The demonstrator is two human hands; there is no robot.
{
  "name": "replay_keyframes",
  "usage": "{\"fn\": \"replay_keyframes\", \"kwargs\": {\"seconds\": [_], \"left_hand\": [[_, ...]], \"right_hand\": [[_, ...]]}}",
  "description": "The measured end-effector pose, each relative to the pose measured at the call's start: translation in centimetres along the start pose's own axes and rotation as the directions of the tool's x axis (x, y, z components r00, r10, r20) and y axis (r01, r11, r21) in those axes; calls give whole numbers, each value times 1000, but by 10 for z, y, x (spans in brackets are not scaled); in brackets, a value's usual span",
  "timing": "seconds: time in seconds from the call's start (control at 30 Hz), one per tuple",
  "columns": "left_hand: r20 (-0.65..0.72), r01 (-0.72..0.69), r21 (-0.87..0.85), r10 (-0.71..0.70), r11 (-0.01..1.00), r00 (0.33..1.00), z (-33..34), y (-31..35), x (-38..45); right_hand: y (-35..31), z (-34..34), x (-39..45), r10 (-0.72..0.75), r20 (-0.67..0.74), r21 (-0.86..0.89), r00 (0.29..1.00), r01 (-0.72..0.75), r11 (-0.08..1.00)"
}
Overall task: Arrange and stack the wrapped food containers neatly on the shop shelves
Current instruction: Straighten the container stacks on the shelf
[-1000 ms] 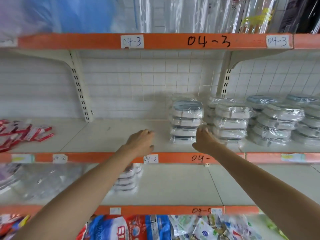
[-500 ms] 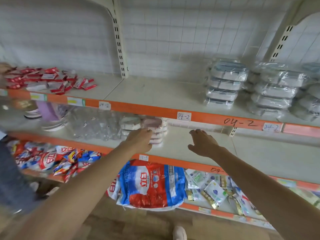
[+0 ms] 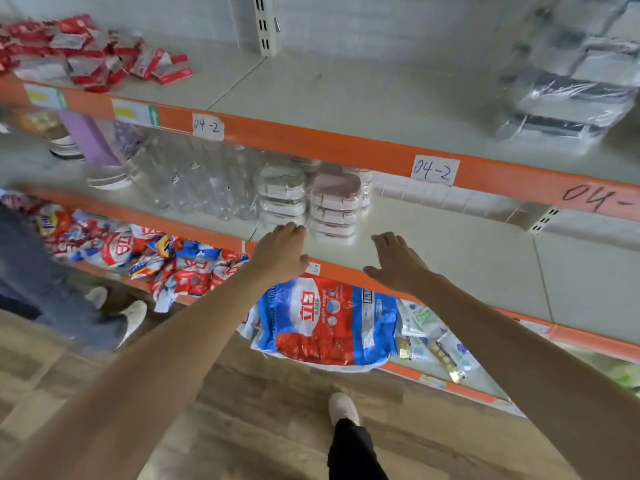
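Two short stacks of wrapped food containers stand on the middle shelf (image 3: 450,244): a pink-lidded stack (image 3: 334,209) and a pale-lidded stack (image 3: 282,197) to its left. My left hand (image 3: 278,256) hovers at the shelf's front edge just below the pale stack, fingers loosely curled, holding nothing. My right hand (image 3: 394,261) reaches over the shelf to the right of the pink stack, fingers spread, empty. On the upper shelf at the far right sits a taller, blurred stack of wrapped grey containers (image 3: 568,98).
Clear plastic items (image 3: 194,174) fill the middle shelf left of the stacks. Red packets (image 3: 90,57) lie on the upper shelf's left. Detergent bags (image 3: 325,320) fill the bottom shelf. Another person's legs (image 3: 52,299) stand at the left; my shoe (image 3: 343,408) is on the wooden floor.
My view has dropped from the upper shelf toward the middle shelf. Both hands have lowered from the grey stack on the upper shelf to the stacks on the middle shelf.
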State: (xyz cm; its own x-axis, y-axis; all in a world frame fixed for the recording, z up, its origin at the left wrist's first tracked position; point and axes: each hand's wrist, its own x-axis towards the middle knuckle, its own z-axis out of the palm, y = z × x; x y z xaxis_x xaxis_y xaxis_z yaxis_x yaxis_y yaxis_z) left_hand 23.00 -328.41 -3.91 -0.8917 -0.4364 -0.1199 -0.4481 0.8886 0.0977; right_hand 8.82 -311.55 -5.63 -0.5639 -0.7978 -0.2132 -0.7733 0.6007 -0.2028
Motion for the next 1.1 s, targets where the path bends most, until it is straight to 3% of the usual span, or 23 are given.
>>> {"fn": "replay_keyframes", "kwargs": {"seconds": [0.33,0.47,0.63,0.8,0.9,1.0,1.1], "left_hand": [[-293,-19,19,23,1000,956,57,-25,111],[-364,-38,73,62,997,929,72,-26,137],[-430,-92,50,104,995,897,88,-30,156],[-516,-147,-32,109,989,850,90,-27,167],[-422,-151,-18,130,988,897,87,-22,179],[-198,-137,-25,129,990,972,87,-13,198],[-11,-88,-6,88,996,996,89,-8,217]], "right_hand": [[19,38,136,-87,-424,108,902,145,983],[25,36,184,-91,-418,119,904,154,981],[24,33,223,-83,-291,79,953,111,991],[36,37,211,2,-365,92,931,34,995],[65,43,182,102,-390,234,915,-8,972],[93,54,156,187,-374,314,908,-66,947],[113,64,142,290,-314,413,904,-145,899]]}}
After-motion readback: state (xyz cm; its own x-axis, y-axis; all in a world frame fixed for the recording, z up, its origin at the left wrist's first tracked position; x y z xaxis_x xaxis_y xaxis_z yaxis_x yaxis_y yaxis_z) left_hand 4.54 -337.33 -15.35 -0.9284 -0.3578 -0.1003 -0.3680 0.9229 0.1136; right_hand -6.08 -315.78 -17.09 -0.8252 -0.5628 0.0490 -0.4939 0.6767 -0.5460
